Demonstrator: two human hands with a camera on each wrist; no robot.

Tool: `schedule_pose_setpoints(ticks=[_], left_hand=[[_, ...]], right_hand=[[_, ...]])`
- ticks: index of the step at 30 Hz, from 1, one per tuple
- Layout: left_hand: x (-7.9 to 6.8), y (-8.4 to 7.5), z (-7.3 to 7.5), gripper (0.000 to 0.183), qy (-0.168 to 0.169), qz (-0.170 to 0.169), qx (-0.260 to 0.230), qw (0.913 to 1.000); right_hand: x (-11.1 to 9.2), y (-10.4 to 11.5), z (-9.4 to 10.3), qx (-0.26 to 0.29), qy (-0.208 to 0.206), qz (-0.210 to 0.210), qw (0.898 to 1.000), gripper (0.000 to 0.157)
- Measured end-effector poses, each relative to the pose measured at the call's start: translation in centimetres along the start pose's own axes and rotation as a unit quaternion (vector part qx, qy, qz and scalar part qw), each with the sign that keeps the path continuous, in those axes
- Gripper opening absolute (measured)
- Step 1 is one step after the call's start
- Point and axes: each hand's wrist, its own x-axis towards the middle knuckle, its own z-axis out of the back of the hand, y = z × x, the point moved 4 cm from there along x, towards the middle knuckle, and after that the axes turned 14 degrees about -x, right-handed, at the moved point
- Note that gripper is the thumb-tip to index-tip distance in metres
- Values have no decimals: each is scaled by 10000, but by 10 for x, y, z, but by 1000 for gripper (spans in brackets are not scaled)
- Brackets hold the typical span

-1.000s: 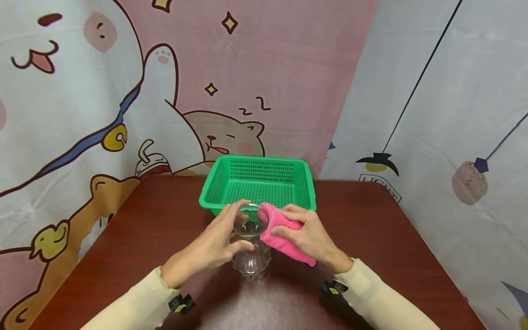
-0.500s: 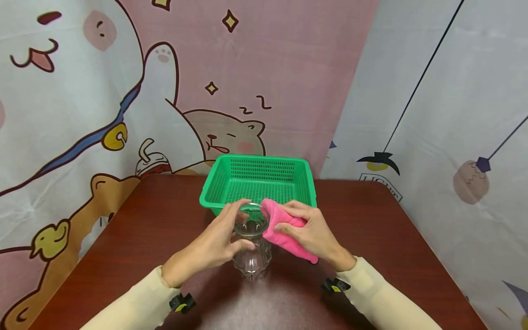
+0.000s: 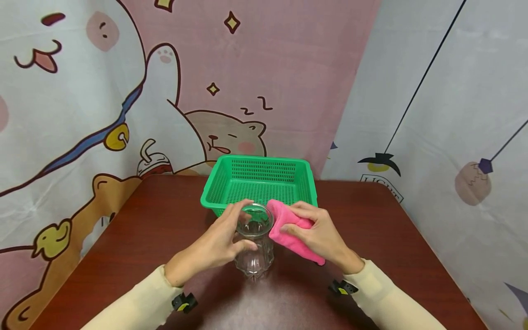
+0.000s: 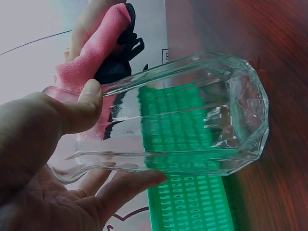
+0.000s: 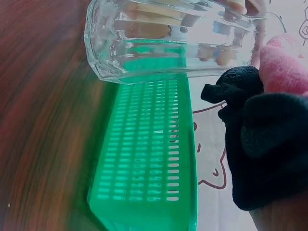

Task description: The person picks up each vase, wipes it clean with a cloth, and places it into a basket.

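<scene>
A clear glass vase (image 3: 255,261) with a round lipped rim and faceted base stands upright in the head view. My left hand (image 3: 214,245) grips its neck, thumb on the near side and fingers round the far side. In my right hand (image 3: 323,233) a folded pink cloth (image 3: 290,238) is pinched, its upper end right at the vase's rim. The right wrist view shows black fabric (image 5: 274,144) joined with the pink cloth (image 5: 284,72). Seen from the left wrist, the vase (image 4: 240,110) lies across the view with its base toward the right.
A green perforated plastic basket (image 3: 264,159) stands behind the vase on the dark reddish wooden table (image 3: 165,229). Behind the table hangs a cartoon-printed cloth backdrop (image 3: 288,68). Small black devices (image 3: 184,302) are strapped at both wrists.
My right hand has drawn the pink cloth slightly to the right, off the rim's inner edge. The vase and left hand sit slightly further right in view.
</scene>
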Motion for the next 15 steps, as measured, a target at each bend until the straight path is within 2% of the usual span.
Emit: schedule_pose_setpoints(ticks=[6,15], left_hand=[[-1,0,1,101,19,63,-23,10000],[1,-1,0,99,67,72,-96,9999]], right_hand=[[-4,-3,7,-79,-47,-76,9999,46],[-9,-11,25,-475,-420,35,9980,47]])
